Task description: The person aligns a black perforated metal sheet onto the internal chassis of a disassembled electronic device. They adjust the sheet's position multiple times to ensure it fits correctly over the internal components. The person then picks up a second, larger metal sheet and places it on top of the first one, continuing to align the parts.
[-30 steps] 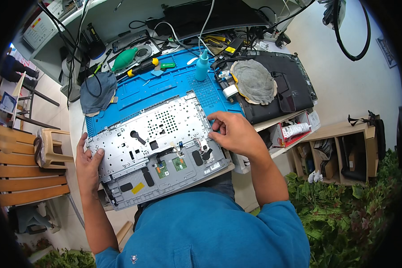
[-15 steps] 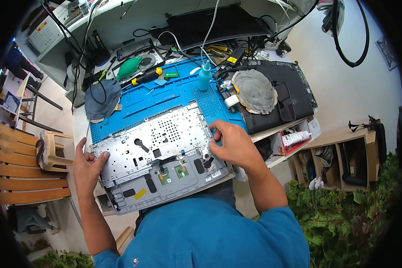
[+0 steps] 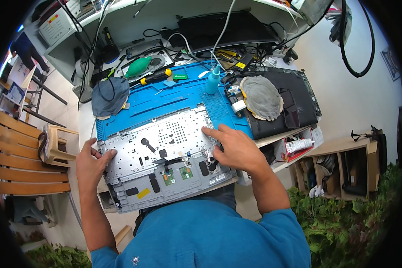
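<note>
A laptop top case [image 3: 134, 154], underside up, spans the near edge of a blue work mat [image 3: 152, 107]. Its silver metal plate is full of holes, with small green circuit boards on the grey strip nearest me. My left hand [image 3: 90, 167] is at its left edge, thumb resting on the plate and fingers spread beyond the edge. My right hand [image 3: 237, 149] lies over the right side. Its index finger is stretched out to the plate's upper right, while the other fingers are bent above some thin wires [image 3: 210, 155]. No tool shows in either hand.
On the mat are a teal dropper bottle [image 3: 213, 81] and a yellow-black screwdriver [image 3: 156, 77]. A green air blower [image 3: 139, 67] lies behind, and a grey cloth [image 3: 110, 96] at left. At right, a grey pad [image 3: 261, 98] rests on a black panel [image 3: 295, 96]. Cables hang overhead.
My right index finger has stretched out onto the plate from beside its right edge. The dark strip near the plate's front middle no longer shows there; a pale tab does. The whole view has shifted slightly.
</note>
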Available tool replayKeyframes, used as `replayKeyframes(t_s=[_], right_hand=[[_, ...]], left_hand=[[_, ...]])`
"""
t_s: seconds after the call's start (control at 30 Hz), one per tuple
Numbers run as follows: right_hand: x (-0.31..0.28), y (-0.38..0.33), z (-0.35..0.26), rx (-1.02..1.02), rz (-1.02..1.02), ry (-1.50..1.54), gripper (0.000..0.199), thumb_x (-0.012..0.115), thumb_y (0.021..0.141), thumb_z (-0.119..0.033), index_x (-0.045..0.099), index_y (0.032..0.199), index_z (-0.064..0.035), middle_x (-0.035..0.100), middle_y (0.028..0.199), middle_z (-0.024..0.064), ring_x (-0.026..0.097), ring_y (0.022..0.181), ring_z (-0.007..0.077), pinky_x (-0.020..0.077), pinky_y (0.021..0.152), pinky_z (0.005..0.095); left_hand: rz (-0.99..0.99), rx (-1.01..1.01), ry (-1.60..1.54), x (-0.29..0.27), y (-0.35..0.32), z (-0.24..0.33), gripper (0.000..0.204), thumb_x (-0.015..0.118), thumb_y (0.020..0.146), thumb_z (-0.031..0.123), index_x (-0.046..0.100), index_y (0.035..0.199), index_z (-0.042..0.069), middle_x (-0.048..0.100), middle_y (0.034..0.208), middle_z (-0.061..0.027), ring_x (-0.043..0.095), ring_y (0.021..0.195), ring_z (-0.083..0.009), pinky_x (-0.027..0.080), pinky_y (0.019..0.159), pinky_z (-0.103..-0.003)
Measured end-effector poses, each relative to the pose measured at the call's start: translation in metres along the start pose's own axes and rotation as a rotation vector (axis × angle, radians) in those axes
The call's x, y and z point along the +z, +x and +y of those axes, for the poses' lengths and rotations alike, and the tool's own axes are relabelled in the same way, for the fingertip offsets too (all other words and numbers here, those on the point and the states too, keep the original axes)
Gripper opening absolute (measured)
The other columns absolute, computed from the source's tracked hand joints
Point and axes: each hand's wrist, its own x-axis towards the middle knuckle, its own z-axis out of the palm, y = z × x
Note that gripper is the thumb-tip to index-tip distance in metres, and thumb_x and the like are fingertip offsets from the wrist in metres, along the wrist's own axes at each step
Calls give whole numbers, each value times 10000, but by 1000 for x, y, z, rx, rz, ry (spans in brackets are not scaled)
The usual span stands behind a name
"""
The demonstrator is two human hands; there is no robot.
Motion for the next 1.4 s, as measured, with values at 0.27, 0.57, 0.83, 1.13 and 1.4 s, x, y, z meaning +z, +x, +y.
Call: replayKeyframes(t_s=[0.27,0.57,0.83,1.13,1.4], right_hand=[[-5,0,-4,11,-16,23,618,673,927,-137,691,1545,-141,676,1122,190,716,984,432,581,884,542],[-9,3,-6,22,-75,7,614,659,926,-134,674,1538,-97,682,1171,221,725,1025,447,577,957,559],[-10,3,-6,21,-78,-13,613,659,929,-142,679,1541,-108,687,1168,217,732,1019,438,579,954,559],[-16,4,-2,-2,-75,-14,605,697,920,-168,702,1524,-122,717,1135,190,738,1003,407,592,915,520],[-17,15,-3,106,1,189,627,805,909,-104,700,1526,-66,728,893,130,687,718,231,567,710,397]], left_hand=[[-62,-76,59,-5,0,13,774,1016,766,411,743,1333,-39,684,767,-47,683,660,-160,567,623,-355],[-87,-72,174,-9,0,19,768,1019,758,443,773,1325,-11,704,779,-44,699,662,-179,573,649,-365],[-75,-60,159,-7,1,13,785,1027,745,477,788,1319,-1,704,772,-39,697,665,-182,565,642,-363],[139,163,68,2,-1,-30,751,1028,767,396,790,1361,3,704,919,-65,626,713,-159,519,654,-357],[-96,-14,-358,-2,-7,-57,517,910,942,185,762,1357,-86,781,939,-77,707,709,-114,575,655,-279]])
